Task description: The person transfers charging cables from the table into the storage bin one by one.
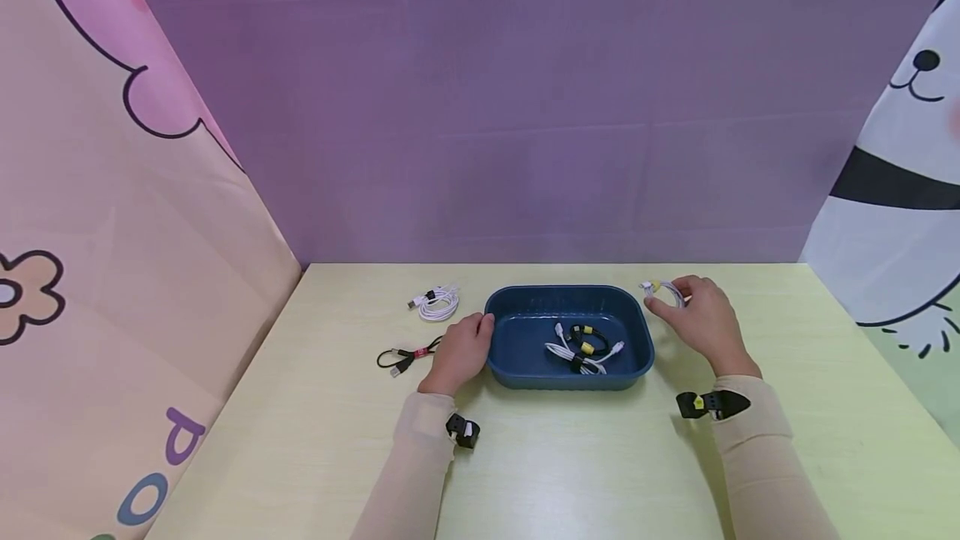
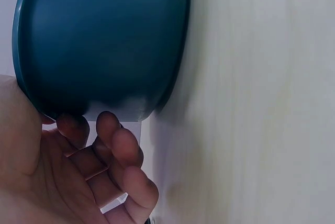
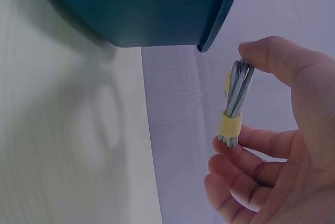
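My right hand (image 1: 705,325) pinches a coiled white cable (image 3: 240,90) with yellow ties between thumb and fingers, raised just right of the blue plastic bin (image 1: 570,382). At the bin's left end, my left hand (image 1: 462,352) grips the rim, its fingers curled against the outer wall in the left wrist view. Inside the bin lie a white cable (image 1: 558,350) bound with a black tie and a black cable (image 1: 597,332) with yellow ties, close together and touching.
Left of the bin, a coiled white cable (image 1: 441,305) with a black tie lies on the table (image 1: 315,440). Nearer to me, a black cable (image 1: 402,357) with a red tie is partly hidden by my left hand. A purple cloth (image 1: 540,107) hangs behind the table.
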Available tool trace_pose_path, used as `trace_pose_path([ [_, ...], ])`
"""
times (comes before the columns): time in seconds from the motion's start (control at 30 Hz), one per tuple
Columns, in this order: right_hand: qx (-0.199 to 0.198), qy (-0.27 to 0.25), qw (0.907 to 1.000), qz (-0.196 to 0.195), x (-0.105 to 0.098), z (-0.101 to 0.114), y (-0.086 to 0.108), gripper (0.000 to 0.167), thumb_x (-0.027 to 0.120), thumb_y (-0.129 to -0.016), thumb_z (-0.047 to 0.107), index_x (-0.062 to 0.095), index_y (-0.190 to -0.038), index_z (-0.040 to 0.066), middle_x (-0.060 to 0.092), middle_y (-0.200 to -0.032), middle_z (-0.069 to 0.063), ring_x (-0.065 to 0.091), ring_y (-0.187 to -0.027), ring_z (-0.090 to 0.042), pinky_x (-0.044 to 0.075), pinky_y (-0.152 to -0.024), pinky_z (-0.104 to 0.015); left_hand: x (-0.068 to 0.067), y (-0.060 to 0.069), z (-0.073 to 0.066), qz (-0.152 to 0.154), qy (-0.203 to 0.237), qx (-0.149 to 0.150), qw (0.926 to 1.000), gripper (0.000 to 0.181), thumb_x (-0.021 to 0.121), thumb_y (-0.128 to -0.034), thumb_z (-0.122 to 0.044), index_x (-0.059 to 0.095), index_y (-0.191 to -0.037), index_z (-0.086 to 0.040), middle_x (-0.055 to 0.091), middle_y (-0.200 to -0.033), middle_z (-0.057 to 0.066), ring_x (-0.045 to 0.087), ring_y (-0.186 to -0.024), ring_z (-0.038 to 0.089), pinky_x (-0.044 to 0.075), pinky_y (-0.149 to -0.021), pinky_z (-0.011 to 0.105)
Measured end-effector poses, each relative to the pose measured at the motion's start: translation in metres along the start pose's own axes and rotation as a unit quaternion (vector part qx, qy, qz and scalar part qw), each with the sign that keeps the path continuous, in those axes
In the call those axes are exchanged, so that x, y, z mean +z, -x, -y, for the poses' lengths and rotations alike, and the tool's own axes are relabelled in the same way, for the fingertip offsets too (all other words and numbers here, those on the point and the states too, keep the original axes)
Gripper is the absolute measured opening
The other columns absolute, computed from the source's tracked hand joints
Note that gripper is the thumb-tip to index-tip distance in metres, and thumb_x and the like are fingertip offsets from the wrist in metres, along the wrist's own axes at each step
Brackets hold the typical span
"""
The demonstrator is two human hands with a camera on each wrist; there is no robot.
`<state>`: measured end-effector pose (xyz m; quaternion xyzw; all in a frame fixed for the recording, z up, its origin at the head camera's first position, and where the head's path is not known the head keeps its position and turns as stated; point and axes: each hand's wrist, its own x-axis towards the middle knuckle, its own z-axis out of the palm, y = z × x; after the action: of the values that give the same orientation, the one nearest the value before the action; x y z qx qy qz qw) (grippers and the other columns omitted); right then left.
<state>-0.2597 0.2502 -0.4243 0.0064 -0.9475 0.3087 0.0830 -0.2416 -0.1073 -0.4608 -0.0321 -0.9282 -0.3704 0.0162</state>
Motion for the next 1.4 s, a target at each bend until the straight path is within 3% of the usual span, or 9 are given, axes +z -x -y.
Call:
trace_pose_path([
  [1.4, -0.007, -0.01, 0.9998, -0.016, -0.003, 0.014, 0.002, 0.068, 0.069, -0.094, 0.048, 0.056, -0.132, -0.006, 0.056, -0.124, -0.025, 0.052, -0.11, -0.038, 0.049, -0.082, -0.045, 0.002, -0.002, 0.003, 0.01, 0.008, -0.008, 0.9999, 0.042, 0.038, -0.1108, -0.037, 0.064, -0.096, -0.007, 0.049, -0.072, 0.004, 0.052, -0.067, 0.02, 0.037, -0.061, 0.031],
])
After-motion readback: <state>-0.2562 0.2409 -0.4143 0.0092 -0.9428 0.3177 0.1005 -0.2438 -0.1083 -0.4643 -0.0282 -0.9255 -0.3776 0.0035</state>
